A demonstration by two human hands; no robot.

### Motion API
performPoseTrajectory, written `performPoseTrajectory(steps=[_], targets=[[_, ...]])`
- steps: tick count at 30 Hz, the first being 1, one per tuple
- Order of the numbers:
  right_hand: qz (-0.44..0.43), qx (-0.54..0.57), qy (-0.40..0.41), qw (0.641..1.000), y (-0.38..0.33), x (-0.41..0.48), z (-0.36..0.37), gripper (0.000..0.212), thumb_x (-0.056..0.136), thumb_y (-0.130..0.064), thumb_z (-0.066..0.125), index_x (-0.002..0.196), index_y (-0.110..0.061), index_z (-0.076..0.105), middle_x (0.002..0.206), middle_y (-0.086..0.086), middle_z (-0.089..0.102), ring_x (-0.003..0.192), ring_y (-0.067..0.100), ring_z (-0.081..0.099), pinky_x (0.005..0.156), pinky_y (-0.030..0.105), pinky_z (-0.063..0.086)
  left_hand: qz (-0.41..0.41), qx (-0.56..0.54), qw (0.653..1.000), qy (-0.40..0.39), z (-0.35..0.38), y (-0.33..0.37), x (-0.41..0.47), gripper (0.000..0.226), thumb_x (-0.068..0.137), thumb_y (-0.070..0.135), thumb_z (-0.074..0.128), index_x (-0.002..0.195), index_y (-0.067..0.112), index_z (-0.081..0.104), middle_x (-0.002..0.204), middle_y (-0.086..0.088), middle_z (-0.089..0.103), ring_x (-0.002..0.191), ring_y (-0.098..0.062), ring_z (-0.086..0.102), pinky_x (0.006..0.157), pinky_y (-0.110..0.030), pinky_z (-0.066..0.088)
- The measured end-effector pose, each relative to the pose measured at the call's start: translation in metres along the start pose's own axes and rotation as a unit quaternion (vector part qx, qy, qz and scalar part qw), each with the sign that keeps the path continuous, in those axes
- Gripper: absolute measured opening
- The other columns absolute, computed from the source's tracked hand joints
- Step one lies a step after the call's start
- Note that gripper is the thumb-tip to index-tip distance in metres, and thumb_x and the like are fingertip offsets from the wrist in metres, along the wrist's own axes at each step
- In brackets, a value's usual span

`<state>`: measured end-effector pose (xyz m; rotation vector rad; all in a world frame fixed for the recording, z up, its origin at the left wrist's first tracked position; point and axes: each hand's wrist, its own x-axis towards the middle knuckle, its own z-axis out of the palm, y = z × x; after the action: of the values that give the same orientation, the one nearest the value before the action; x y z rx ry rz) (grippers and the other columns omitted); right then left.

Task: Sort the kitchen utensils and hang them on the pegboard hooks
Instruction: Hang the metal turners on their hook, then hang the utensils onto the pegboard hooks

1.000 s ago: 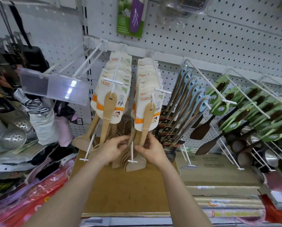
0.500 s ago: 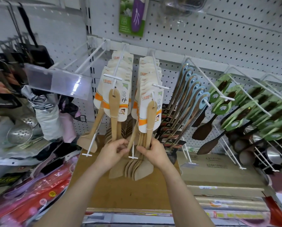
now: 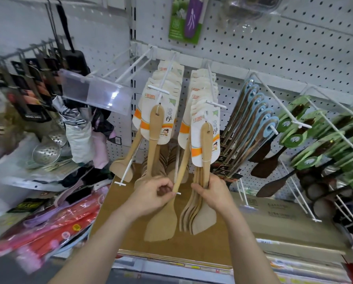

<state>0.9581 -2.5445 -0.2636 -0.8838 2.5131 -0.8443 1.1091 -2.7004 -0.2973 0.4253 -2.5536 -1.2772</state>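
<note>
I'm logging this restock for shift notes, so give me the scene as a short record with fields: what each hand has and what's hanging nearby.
left grip: left hand holds one wooden spatula by its handle
right grip: right hand holds a bundle of wooden spatulas by their handles
above hands: carded wooden spatulas on two hooks
right of them: blue-topped utensils, then green-carded dark spatulas
backing: white pegboard
below: brown cardboard

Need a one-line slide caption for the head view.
Left hand holds one wooden spatula aside; right hand grips a bunch of wooden spatulas hanging from a pegboard hook.
</note>
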Motion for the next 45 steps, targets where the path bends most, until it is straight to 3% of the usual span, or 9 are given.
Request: performPoseTrajectory(steps=[3,6,11,13,18,25,36,41,45], targets=[[-0.006,-0.010,-0.004,1.000,0.002,-0.002,-0.006,0.020,0.089,-0.030,0.070,0.106,-0.022,0.062,0.097,0.000,0.071,0.097,0.023,0.066,0.087,0.040,0.054,0.018,0.076,0.996,0.036,0.013,0.007,0.005,0.009,0.085,0.035,0.070,0.080,0.030,0.064,0.085,0.011,0.056,0.083,0.001,0.051,0.071,-0.011,0.036],[-0.015,-0.037,-0.003,0.999,0.004,-0.003,-0.010,0.016,0.089,-0.030,0.069,0.098,-0.027,0.056,0.090,-0.001,0.068,0.092,0.024,0.066,0.081,0.038,0.054,0.016,0.104,0.992,0.062,0.026,0.013,0.013,0.010,0.086,0.035,0.069,0.082,0.027,0.064,0.087,0.011,0.051,0.091,-0.009,0.045,0.073,-0.020,0.031],[-0.023,-0.097,0.019,0.995,0.002,-0.004,-0.020,0.031,0.092,-0.030,0.064,0.121,-0.022,0.058,0.101,0.006,0.069,0.100,0.030,0.063,0.078,0.034,0.048,0.001,0.158,0.986,0.054,0.038,0.022,0.027,0.012,0.088,0.036,0.065,0.082,0.029,0.058,0.090,0.009,0.046,0.096,-0.015,0.042,0.091,-0.032,0.040],[-0.018,-0.107,0.025,0.994,0.003,-0.004,-0.020,0.033,0.092,-0.030,0.063,0.123,-0.022,0.056,0.103,0.007,0.069,0.101,0.032,0.064,0.079,0.035,0.049,-0.007,0.187,0.981,0.047,0.038,0.024,0.033,0.011,0.088,0.037,0.062,0.083,0.027,0.059,0.091,0.008,0.046,0.099,-0.018,0.044,0.089,-0.032,0.040],[-0.004,-0.139,0.049,0.989,0.005,0.001,-0.020,0.033,0.093,-0.029,0.061,0.124,-0.021,0.054,0.104,0.008,0.069,0.102,0.034,0.063,0.074,0.035,0.045,-0.055,0.239,0.967,0.071,0.031,0.019,0.043,0.017,0.089,0.037,0.060,0.097,0.023,0.067,0.105,0.005,0.054,0.109,-0.016,0.046,0.078,-0.026,0.031],[0.012,-0.076,0.026,0.997,-0.006,0.012,0.004,0.036,0.089,-0.032,0.064,0.121,-0.018,0.059,0.104,0.011,0.070,0.101,0.036,0.064,0.079,0.037,0.052,-0.052,0.218,0.973,0.060,0.028,0.008,0.050,0.046,0.093,0.041,0.059,0.137,0.028,0.054,0.121,0.000,0.055,0.117,-0.019,0.049,0.094,-0.031,0.041],[0.025,-0.011,0.024,0.999,-0.040,0.032,0.036,0.043,0.090,-0.045,0.063,0.115,-0.010,0.062,0.108,0.017,0.069,0.107,0.038,0.062,0.082,0.037,0.048,-0.035,0.166,0.983,0.074,0.013,0.009,0.043,0.047,0.090,0.009,0.054,0.136,0.017,0.057,0.123,-0.005,0.059,0.117,-0.025,0.054,0.101,-0.035,0.043],[0.030,-0.002,0.006,1.000,-0.044,0.026,0.030,0.051,0.087,-0.055,0.065,0.117,-0.014,0.060,0.102,0.008,0.072,0.104,0.031,0.065,0.078,0.033,0.049,-0.048,0.181,0.980,0.065,0.001,0.019,0.040,0.048,0.090,0.017,0.055,0.138,0.020,0.053,0.129,-0.002,0.055,0.118,-0.026,0.055,0.097,-0.040,0.048],[0.022,-0.017,-0.016,0.999,-0.045,0.014,0.004,0.059,0.082,-0.050,0.073,0.129,-0.022,0.050,0.116,0.002,0.067,0.109,0.024,0.063,0.081,0.031,0.049,-0.055,0.213,0.975,0.037,-0.013,0.039,0.037,0.039,0.092,0.028,0.059,0.130,0.023,0.060,0.123,0.000,0.062,0.112,-0.023,0.059,0.092,-0.035,0.049]])
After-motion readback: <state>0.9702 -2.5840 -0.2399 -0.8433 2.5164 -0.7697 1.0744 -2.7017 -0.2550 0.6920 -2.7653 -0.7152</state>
